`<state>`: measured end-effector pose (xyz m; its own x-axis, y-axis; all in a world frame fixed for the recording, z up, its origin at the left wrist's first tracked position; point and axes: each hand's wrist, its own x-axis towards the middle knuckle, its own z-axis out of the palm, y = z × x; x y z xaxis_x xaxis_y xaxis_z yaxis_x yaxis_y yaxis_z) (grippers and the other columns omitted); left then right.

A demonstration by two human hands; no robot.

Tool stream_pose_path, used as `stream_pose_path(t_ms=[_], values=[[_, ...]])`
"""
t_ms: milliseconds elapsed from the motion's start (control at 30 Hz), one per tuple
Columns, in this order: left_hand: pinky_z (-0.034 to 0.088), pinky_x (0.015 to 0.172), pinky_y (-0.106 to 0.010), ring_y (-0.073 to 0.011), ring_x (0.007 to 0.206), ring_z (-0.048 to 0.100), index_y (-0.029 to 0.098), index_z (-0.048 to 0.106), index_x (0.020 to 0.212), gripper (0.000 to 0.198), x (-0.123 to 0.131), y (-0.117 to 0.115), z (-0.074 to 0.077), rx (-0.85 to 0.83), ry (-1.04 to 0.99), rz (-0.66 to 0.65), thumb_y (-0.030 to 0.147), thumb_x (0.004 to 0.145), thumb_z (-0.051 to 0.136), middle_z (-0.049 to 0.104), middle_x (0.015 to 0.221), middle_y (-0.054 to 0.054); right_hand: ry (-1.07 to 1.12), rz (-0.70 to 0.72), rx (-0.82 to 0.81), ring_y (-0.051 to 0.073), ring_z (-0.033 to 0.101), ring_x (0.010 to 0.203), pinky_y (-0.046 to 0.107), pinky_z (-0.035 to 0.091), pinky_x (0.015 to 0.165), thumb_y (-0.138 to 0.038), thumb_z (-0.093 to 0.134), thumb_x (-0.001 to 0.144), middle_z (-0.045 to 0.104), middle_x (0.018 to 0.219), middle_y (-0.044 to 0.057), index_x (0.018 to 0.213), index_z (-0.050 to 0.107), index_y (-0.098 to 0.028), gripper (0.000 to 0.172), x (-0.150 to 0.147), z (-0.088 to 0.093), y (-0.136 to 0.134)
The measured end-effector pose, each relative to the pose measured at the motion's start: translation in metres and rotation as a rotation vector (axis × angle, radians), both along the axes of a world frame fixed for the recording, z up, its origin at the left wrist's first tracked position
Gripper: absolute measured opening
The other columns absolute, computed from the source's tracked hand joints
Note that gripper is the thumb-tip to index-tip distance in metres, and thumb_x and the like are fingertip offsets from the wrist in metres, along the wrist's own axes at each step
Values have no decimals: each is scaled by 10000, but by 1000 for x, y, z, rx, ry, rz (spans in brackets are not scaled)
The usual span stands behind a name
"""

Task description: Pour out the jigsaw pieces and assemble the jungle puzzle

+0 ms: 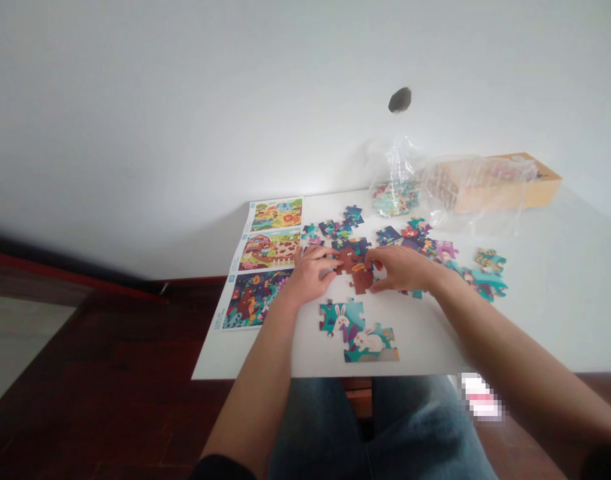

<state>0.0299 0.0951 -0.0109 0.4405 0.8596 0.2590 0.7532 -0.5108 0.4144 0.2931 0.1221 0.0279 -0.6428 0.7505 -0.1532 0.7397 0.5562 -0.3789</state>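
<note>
Cardboard jigsaw pieces (352,261) with a brown print lie at centre frame, flat on a white table (425,337). Their die-cut edges show rounded tabs and sockets, and their printed faces have a smooth, slightly glossy finish. I see my left hand (310,272) at the left side of this group, partly open, with its fingers extended and the fingertips touching the pieces. My right hand (400,269) is at the right side, fingers curved downward over the brown pieces, with a narrow gap between the two hands. I cannot tell whether either hand has hold of a piece.

An assembled section (358,331) showing white rabbits on teal lies just below the hands. Multicoloured loose pieces (488,277) are scattered toward the right of the table. A printed sheet (265,263) with three stacked illustrated panels lies along the table's left edge. At the upper right, crumpled clear plastic film (398,167) lies against a flat cardboard box (515,183), and a round teal-printed pile (395,199) sits beneath the film's left end. Dark reddish wood flooring (100,347) fills the lower left of the frame.
</note>
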Motion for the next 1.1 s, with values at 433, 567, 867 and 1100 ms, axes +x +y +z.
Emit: stream_pose_path(t_ms=[433,567,867,1100], values=[[323,1115,-530,-264,1207,559,290,737,1106,244,3,1,-1,2,-20,-11,248,874,676,684,1253,-24,43,24,44,238,651,872,313,441,723,-483,755,746,692,985,69,929,631,-210,350,-15,-4,-8],[324,1111,-519,-261,1207,556,297,735,1110,251,3,1,-1,0,-12,-9,244,871,679,688,1244,-18,54,23,58,244,654,880,313,428,697,-525,738,760,690,1010,74,983,632,-220,392,-19,-6,-10],[336,1091,-502,-260,1206,557,303,735,1095,243,5,0,2,0,-4,2,242,868,674,693,1237,-12,113,24,52,254,660,948,318,445,741,-524,762,742,695,1070,65,1125,609,-248,496,-19,-6,-13],[305,1124,-503,-251,1210,561,284,702,1158,289,4,0,1,7,-29,4,244,874,658,694,1247,-11,119,41,54,256,653,953,325,454,752,-456,767,747,677,1088,67,1207,599,-263,526,-22,-4,-16]])
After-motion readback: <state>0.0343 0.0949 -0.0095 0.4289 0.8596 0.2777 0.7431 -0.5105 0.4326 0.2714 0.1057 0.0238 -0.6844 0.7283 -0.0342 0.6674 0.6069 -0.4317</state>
